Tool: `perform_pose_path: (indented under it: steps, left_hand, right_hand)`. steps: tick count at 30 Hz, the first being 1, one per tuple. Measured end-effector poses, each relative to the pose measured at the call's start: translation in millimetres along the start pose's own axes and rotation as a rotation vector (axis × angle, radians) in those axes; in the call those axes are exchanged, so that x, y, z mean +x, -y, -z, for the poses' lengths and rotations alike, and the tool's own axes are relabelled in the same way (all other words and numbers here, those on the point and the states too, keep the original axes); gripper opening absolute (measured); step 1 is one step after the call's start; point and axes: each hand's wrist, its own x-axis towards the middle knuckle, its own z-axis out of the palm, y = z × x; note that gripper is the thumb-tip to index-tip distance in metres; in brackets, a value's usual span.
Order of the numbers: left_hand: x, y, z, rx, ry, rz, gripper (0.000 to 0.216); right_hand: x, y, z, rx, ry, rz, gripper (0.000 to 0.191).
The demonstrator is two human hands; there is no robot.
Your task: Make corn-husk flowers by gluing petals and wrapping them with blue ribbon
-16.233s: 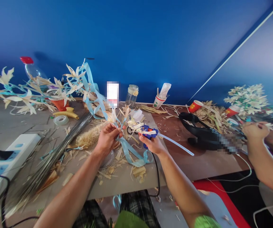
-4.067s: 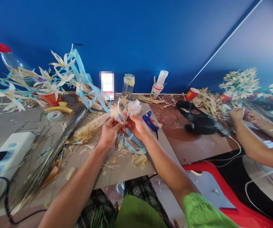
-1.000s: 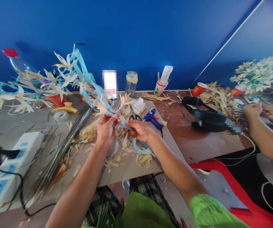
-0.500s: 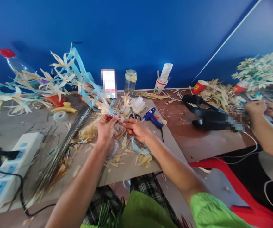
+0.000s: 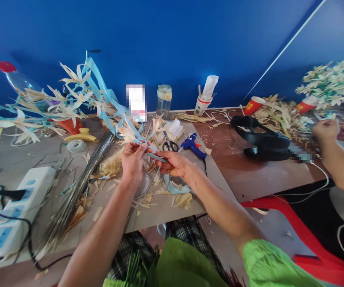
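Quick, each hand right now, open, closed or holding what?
Left hand: closed, pinching the blue-wrapped stem.
Right hand: closed, pinching the ribbon.

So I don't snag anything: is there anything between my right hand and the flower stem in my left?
Only the blue ribbon, which the right hand holds and which runs toward the flower stem in the left hand. Nothing else visible stands between; the scissors lie beyond the right hand.
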Motion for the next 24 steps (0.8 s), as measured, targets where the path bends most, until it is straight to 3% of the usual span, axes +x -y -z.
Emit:
perform_pose_path:
  steps: [3,6,13,16,20,24]
  left_hand:
    - [-2,-1,-1,0.007,0.002,0.005,0.021]
    - [-4,-1,-2,0.011,0.014,-0.002,0.021]
    - [-4,0,-3,0.003,0.035,-0.011,0.018]
    - [-2,1,-2,0.019,0.032,-0.017,0.018]
    - [-2,2,-1,0.019,0.027,-0.01,0.02]
    - [-3,1,-2,0.011,-0.009,0.004,0.025]
  right_hand:
    - [-1,-1,-1,-0.006,0.011,0.021,0.011]
    - [0,-4,-3,-0.008,-0.04,0.063,0.021]
    - [11,-13,-3,-0.186,-0.23,0.41,0.029]
    - [14,-16,-1,-0.205,-0.204,0.428,0.031]
    - [15,-14,-2,-0.057,-0.182,0.424,0.029]
    - [8,-10,-6,0.079,-0.02,0.356,0.025]
